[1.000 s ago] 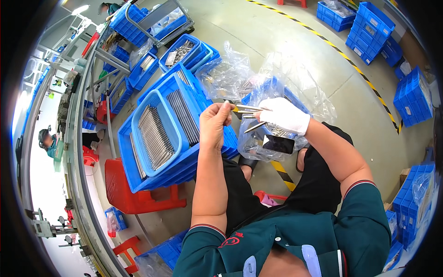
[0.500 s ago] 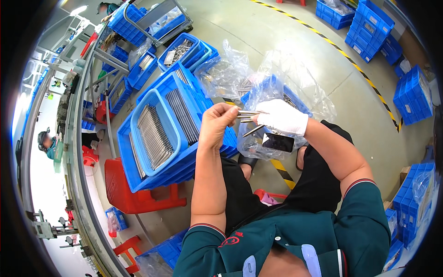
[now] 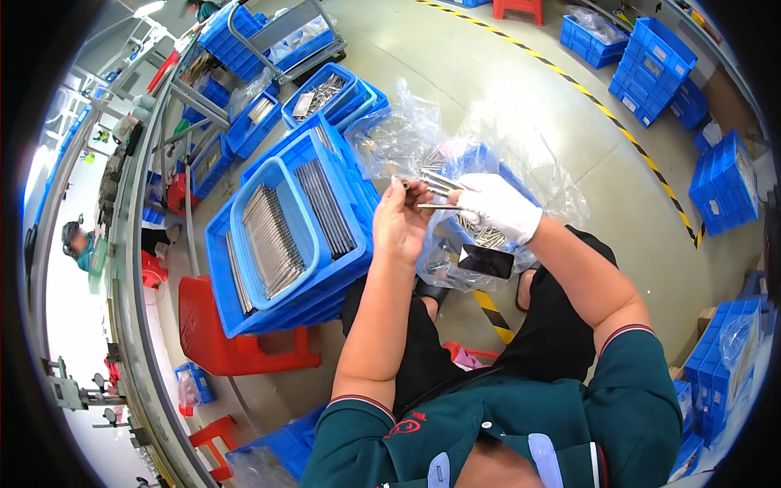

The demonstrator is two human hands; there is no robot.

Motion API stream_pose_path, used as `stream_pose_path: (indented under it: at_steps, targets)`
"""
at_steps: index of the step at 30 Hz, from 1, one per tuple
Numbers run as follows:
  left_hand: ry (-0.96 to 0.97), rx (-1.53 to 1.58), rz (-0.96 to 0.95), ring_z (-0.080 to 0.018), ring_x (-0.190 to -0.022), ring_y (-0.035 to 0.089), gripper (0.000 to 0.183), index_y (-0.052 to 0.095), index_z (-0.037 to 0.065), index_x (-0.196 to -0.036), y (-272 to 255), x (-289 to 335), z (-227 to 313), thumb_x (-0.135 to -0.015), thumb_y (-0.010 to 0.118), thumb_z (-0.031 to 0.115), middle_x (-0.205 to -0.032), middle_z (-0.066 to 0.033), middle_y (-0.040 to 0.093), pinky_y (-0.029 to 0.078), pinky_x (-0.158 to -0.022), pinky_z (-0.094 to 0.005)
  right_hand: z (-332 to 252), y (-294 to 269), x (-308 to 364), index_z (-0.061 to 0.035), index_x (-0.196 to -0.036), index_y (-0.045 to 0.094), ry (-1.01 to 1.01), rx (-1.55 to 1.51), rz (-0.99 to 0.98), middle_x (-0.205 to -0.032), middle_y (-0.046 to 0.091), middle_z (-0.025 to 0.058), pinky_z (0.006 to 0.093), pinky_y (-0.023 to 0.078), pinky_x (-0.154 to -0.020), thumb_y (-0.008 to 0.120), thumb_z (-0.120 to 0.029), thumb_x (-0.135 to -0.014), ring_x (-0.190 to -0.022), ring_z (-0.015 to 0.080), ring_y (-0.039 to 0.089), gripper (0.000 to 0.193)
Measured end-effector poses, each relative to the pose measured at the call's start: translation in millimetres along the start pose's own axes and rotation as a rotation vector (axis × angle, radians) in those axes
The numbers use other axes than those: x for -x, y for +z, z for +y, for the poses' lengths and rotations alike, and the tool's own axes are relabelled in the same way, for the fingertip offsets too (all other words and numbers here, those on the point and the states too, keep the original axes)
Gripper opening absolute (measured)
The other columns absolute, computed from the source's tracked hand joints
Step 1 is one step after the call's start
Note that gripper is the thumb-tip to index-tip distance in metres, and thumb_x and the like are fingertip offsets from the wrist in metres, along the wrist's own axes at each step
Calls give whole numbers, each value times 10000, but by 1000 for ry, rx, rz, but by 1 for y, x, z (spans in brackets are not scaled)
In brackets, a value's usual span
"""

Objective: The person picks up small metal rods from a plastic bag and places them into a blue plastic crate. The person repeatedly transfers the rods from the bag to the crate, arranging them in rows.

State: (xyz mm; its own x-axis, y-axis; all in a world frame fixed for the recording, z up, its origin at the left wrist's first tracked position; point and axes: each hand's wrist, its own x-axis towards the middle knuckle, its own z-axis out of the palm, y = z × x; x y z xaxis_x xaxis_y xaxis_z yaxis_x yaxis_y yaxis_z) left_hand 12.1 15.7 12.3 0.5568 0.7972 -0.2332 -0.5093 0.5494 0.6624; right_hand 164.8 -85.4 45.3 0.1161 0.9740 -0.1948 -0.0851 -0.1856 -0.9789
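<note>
In front of my lap, my bare left hand [image 3: 399, 218] is turned partly palm up, its fingers curled around the left ends of thin metal rods [image 3: 438, 206]. My right hand [image 3: 498, 210], in a white glove, is closed on the other ends of several such rods. Just under the gloved hand, loose rods [image 3: 490, 237] lie in clear plastic within a blue crate. A black phone [image 3: 486, 261] rests on the plastic nearer to me. To the left of my hands, a light blue basket [image 3: 241, 213] holds rows of rods [image 3: 272, 236].
The basket sits on stacked blue crates [image 3: 218, 254] beside a red stool [image 3: 203, 321]. Clear plastic bags [image 3: 545, 163] spread past my hands. Farther off stand a cart [image 3: 313, 55], more blue crates [image 3: 655, 61] and floor tape [image 3: 626, 134]. A person [image 3: 81, 244] is at the far left.
My left hand has moved slightly right and rolled palm up. The rods between my hands now fan apart, and loose rods show below the glove. My view has shifted slightly.
</note>
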Motion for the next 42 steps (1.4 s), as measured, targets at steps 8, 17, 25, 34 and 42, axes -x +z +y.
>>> stream_pose_path:
  at_steps: [8, 17, 25, 34, 42]
  targets:
    - [-131, -418, -329, -212, -810, 629, 255, 526, 69, -839, 23, 6, 8, -973, 469, 279, -904, -145, 636, 516, -705, -318, 17, 18, 3, -58, -860, 569, 147, 59, -302, -640, 547, 36, 260, 422, -479, 580, -275, -888, -544, 125, 544, 219]
    - [-150, 157, 154, -287, -1018, 574, 388, 495, 70, -806, 7, -15, -25, -1004, 336, 363, -1010, -124, 620, 475, -886, -419, 17, 13, -12, -32, -992, 527, -39, -719, -148, -828, 572, 46, 304, 508, -621, 549, -100, -918, -714, 142, 580, 103]
    - [-226, 444, -104, -247, -1112, 560, 390, 548, 40, -1210, 25, -15, -56, -1004, 326, 286, -1187, -109, 593, 432, -986, -410, 8, 36, -23, -33, -1024, 533, -334, -429, 308, -865, 578, 24, 230, 452, -711, 544, -79, -914, -788, 96, 548, 119]
    - [-89, 127, 181, -155, -672, 597, 296, 503, 85, -1082, 31, -6, -70, -988, 386, 340, -847, -40, 612, 485, -513, -302, 12, 37, -33, -31, -983, 508, -337, -515, 410, -771, 584, 38, 249, 470, -655, 515, -111, -946, -695, 115, 564, 88]
    - [729, -1034, 267, -296, -561, 544, 354, 520, -9, -753, 27, -12, -34, -958, 478, 276, -646, -165, 566, 404, -560, -435, 21, 0, -25, -22, -1000, 548, -299, 3, 383, -789, 618, 61, 250, 479, -636, 507, -164, -945, -698, 115, 592, 157]
